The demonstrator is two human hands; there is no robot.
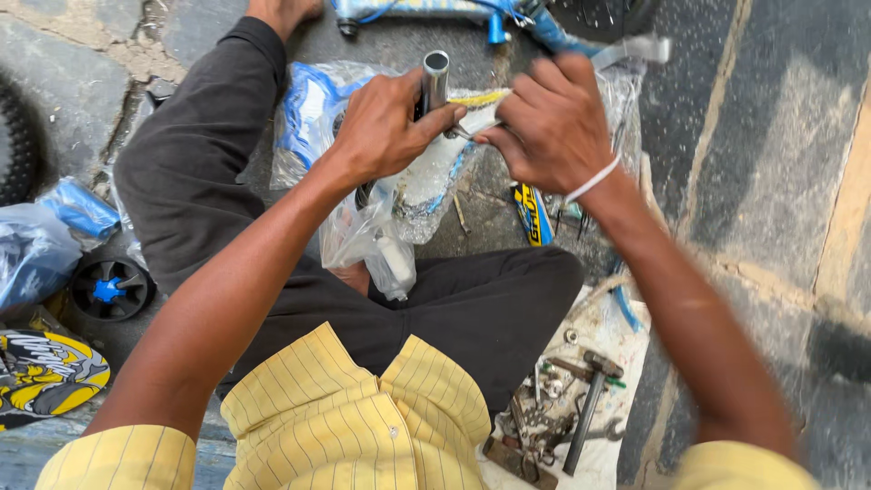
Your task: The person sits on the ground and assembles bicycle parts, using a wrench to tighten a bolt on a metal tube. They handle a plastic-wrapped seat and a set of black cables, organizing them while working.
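My left hand [386,127] grips an upright metal tube [435,77] whose open silver end pokes out above the fingers. The tube belongs to a bicycle part wrapped in clear plastic [399,195] with blue and white showing through. My right hand [549,122], with a white band at the wrist, pinches a small thin metal piece [463,133] against the tube's side, fingertips touching the left thumb. What the piece is cannot be told. Both hands are over my lap as I sit on the ground in dark trousers.
A hammer [588,408] and several loose metal tools lie on a white cloth [617,336] at lower right. A small black and blue wheel [111,288], plastic-wrapped parts [41,245] and a yellow printed plate [45,372] lie at left. A blue bicycle frame [508,18] lies ahead on stone paving.
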